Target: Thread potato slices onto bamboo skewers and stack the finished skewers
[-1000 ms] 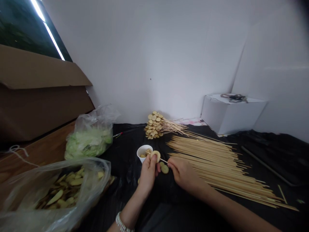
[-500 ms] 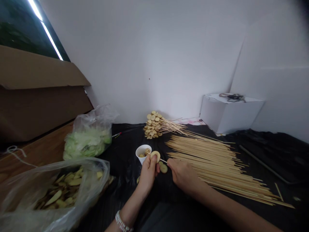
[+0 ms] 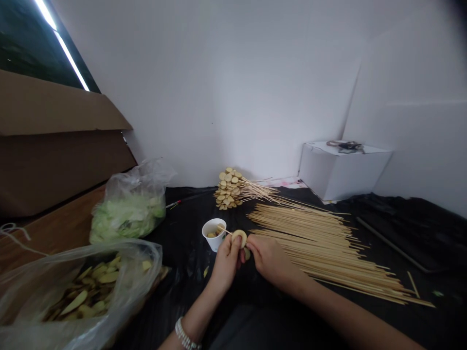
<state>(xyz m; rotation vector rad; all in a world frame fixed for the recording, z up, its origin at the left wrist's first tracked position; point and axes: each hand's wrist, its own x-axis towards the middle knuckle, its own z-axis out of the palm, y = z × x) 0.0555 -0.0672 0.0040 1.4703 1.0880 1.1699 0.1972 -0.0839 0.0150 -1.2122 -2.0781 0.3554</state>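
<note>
Between thumb and fingers, my left hand (image 3: pixel 225 261) pinches a round potato slice (image 3: pixel 239 238), a thin wooden skewer (image 3: pixel 226 230) running through or past it. The skewer's far end reaches over a white paper cup (image 3: pixel 214 234) with pale pieces inside. My right hand (image 3: pixel 269 255) is closed at the skewer's near end, close against the slice. Part of another slice (image 3: pixel 247 253) shows below, between the hands. Behind the cup lies a pile of skewered potato slices (image 3: pixel 228 189), sticks pointing right.
Loose wooden skewers (image 3: pixel 328 248) spread across the black sheet at right. On the left are an open plastic bag of potato slices (image 3: pixel 87 287) and a bag of pale green vegetable (image 3: pixel 127 214). A white box (image 3: pixel 345 170) stands at the back right, a cardboard box (image 3: pixel 62 146) at the left.
My right hand has moved left along the skewer, up close to the slice and my left hand. Less skewer shows between the hands. The view has shifted slightly.
</note>
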